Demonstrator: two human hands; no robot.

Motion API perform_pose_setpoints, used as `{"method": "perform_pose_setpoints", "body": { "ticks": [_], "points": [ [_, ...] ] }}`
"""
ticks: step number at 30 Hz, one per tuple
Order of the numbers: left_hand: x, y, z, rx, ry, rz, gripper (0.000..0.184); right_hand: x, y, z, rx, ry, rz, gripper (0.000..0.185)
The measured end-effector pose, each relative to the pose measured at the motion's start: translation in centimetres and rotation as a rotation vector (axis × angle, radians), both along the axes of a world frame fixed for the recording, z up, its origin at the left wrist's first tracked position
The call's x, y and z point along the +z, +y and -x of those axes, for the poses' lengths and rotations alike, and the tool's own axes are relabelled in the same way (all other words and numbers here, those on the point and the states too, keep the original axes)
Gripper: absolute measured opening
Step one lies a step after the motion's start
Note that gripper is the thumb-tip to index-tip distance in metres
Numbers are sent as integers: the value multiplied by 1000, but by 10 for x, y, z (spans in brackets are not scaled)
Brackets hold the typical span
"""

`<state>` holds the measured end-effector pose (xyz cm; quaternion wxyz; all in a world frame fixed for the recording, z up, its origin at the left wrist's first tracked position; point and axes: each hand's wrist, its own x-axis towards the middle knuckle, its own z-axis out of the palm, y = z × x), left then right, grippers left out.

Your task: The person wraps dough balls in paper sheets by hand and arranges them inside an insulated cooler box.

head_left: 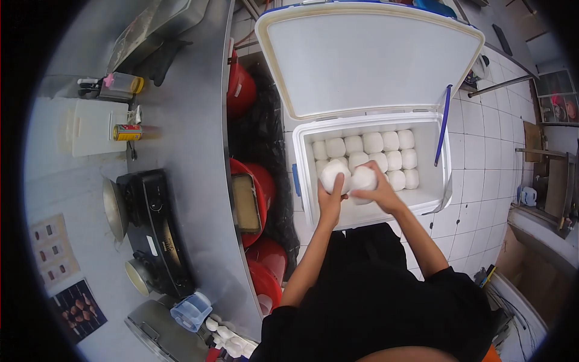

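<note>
A white cooler box (445,181) stands open in front of me, holding rows of rounded white balls (373,142) that look like dough. Above the near part of the box, my left hand (331,202) is closed around one white ball (333,173), its thumb along the side. My right hand (381,193) has its fingers wrapped round a second white ball (363,179), close beside the first. Both hands partly hide the balls underneath, and the right fingers are slightly blurred.
The cooler's raised lid (374,60) leans back on the far side, with a blue strap (444,123) at the right. A steel counter (181,114) carrying a black stove (158,229) runs along the left. Red tubs (263,199) sit beneath it. White tiles (476,145) cover the floor.
</note>
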<state>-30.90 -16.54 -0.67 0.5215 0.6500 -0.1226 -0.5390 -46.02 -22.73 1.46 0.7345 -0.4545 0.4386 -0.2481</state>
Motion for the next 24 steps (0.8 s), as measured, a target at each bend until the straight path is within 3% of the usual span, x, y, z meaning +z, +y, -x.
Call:
{"method": "perform_pose_setpoints", "body": {
  "ticks": [2, 3, 6, 9, 11, 14, 15, 18, 21, 24],
  "points": [
    [-13, -11, 7, 37, 56, -98, 60, -22, -8, 28, -212, -186, -366, 65],
    [-24, -14, 6, -47, -177, -221, 62, -32, -11, 41, -271, -133, -355, 65],
    [-111, 12, 7, -573, -1226, -331, 60, -55, -15, 74, -385, 25, -341, 63],
    [-121, 7, 18, -801, -1130, -514, 59, -69, -19, 86, -324, 259, -264, 64],
    [-119, 11, 18, -754, -1094, -450, 59, -79, -23, 83, -202, 520, -74, 68],
    [-96, 11, 11, -703, -1010, -374, 59, -155, -16, 85, -32, 830, 561, 75],
    [-86, 12, 6, -690, -979, -354, 60, -173, -13, 77, -10, 931, 362, 80],
    [-50, 10, -5, -637, -685, -380, 64, -199, -3, 58, -26, 1164, 319, 86],
    [-47, 30, -4, -503, -524, -315, 65, -160, -12, 43, 28, 1260, 218, 95],
    [-46, 34, 4, -436, -463, -373, 69, -147, -11, 41, 93, 1189, 547, 94]
  ]
}}
